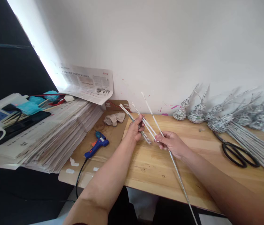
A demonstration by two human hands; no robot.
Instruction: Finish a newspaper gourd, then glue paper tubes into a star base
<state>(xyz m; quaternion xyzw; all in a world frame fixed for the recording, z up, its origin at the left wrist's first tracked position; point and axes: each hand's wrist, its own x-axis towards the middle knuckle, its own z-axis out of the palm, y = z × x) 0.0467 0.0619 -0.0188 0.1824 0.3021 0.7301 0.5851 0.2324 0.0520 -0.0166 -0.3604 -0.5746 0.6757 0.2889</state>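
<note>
Several short rolled-newspaper sticks [126, 112] are pinched in my left hand [136, 128], in front of me over the wooden table. Another bunch of short paper sticks [149, 127] slants between my hands; its lower ends are at the fingers of my right hand [169, 143]. That hand is closed on a long rolled-newspaper stick [179, 176], which runs from near the wall down past the table's front edge. Both hands are raised a little above the tabletop. My fingers partly hide the sticks, so I cannot tell exactly how many there are.
At left a blue glue gun [96, 146] lies on cardboard [73, 179], near a crumpled cloth [114, 119] and a tall newspaper stack [59, 140]. Black scissors [236, 153], loose paper sticks [256, 147] and several woven paper gourds [196, 115] occupy the right side of the table [155, 173].
</note>
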